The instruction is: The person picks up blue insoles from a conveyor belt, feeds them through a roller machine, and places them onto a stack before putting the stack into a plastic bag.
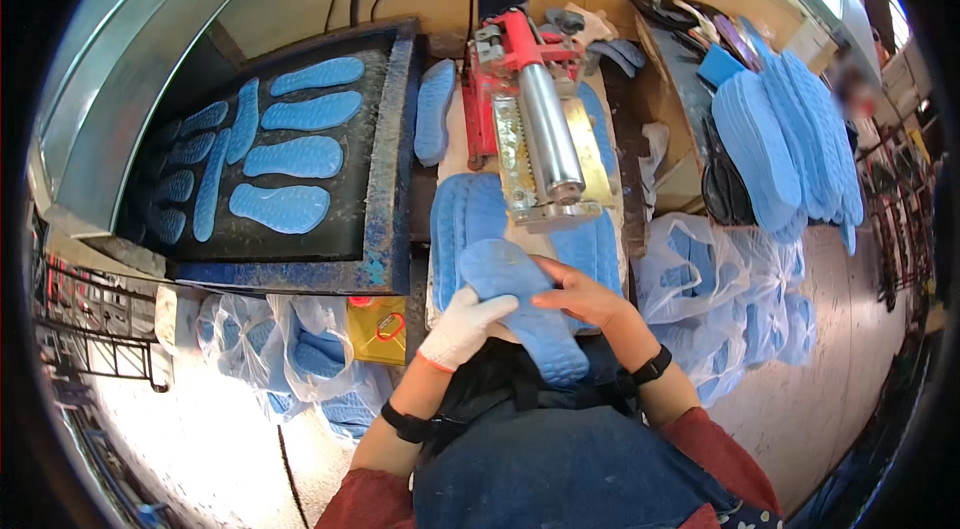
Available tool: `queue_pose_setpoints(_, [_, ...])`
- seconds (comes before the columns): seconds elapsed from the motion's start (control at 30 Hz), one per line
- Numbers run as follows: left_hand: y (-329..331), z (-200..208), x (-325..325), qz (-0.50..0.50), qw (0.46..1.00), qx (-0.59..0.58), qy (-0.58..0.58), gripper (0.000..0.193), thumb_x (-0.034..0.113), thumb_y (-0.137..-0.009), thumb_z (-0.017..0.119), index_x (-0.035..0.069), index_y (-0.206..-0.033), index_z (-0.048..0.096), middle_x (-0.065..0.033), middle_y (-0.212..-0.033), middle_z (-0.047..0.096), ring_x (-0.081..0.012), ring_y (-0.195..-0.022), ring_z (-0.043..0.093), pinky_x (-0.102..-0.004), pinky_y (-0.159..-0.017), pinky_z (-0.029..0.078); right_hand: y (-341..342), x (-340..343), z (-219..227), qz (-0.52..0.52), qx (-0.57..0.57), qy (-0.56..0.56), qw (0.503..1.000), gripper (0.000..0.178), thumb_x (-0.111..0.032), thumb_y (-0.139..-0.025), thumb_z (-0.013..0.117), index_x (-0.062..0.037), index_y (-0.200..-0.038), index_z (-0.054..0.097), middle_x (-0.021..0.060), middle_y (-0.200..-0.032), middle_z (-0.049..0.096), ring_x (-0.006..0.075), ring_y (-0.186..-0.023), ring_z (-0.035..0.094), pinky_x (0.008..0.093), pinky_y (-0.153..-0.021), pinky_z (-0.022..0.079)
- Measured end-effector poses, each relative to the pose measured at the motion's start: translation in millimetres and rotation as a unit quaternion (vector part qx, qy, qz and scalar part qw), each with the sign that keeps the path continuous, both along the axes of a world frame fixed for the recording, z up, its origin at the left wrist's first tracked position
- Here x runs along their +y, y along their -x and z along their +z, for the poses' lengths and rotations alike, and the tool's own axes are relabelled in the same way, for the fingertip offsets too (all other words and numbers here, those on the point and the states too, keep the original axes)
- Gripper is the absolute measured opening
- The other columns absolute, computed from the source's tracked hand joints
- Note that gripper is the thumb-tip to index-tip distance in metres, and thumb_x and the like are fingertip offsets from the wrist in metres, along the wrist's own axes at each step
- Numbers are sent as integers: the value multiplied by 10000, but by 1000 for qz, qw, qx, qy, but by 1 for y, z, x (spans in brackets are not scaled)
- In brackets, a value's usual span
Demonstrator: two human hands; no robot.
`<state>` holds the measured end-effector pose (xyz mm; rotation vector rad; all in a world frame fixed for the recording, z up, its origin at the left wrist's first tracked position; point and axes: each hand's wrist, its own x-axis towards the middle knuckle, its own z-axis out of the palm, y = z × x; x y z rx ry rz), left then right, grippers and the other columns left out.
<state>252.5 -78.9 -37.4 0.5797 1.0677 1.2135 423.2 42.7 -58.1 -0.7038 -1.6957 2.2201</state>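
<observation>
My left hand (pixel 466 327), in a white glove, grips a blue shoe insole (pixel 545 329) by its left edge, with the thumb on top. My bare right hand (pixel 585 295) holds the same insole from the right, its thumb lying on the upper face. The insole slants from upper left to lower right in front of my apron, its near end textured. Just beyond my hands, stacks of blue insoles (pixel 468 211) lie on the light work surface beneath a red machine (pixel 520 39) with a shiny metal roller (pixel 550 134).
On the left, a blue-framed bench (pixel 395 139) carries several insoles spread over its black top. A tall insole pile (pixel 755 149) stands on the right-hand bench. Plastic bags of insoles (pixel 715 269) sit low on the right, more bags (pixel 310 354) on the left beside a yellow container (pixel 377 331).
</observation>
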Motion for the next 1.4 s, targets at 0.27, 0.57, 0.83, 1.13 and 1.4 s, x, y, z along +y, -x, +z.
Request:
queue_pose_setpoints(0.27, [68, 76, 59, 244, 942, 187, -137, 396, 172, -864, 576, 14, -1226, 550, -60, -1099, 616, -146, -1023, 554, -292, -908, 427, -4, 48, -73, -96, -201, -496, 839, 180, -81, -771, 621, -49, -947, 623, 112, -893, 614, 316, -755, 603, 402, -669, 497])
queue_pose_setpoints(0.57, [55, 19, 155, 294, 910, -180, -230, 399, 286, -974, 532, 55, -1293, 468, -94, -1203, 574, -205, -1062, 571, -340, -910, 464, 8, 34, -76, -159, -123, -613, 764, 171, -60, -703, 629, -75, -872, 649, 89, -805, 618, 299, -759, 602, 418, -647, 498])
queue_pose_setpoints(0.83, [36, 37, 138, 340, 919, 67, -190, 476, 299, -993, 494, -10, -1349, 428, -119, -1296, 532, -221, -1157, 522, -362, -989, 399, 6, 35, -77, -185, -117, -599, 771, 184, -52, -692, 645, -76, -874, 656, 89, -806, 621, 299, -768, 614, 404, -649, 507])
queue_pose_setpoints(1.13, [29, 56, 113, 289, 910, 211, -209, 421, 284, -979, 509, -53, -1230, 541, -109, -1181, 605, -193, -1111, 534, -304, -964, 392, 5, 36, -75, -181, -110, -604, 768, 181, -56, -697, 652, -85, -875, 670, 85, -816, 626, 296, -770, 618, 401, -648, 513])
queue_pose_setpoints(1.4, [34, 63, 94, 354, 909, 29, -220, 376, 182, -991, 468, -24, -1305, 463, -94, -1246, 540, -189, -1136, 506, -328, -1002, 377, 5, 36, -72, -157, -137, -614, 761, 148, -64, -708, 642, -89, -853, 657, 82, -804, 608, 293, -768, 610, 405, -646, 508])
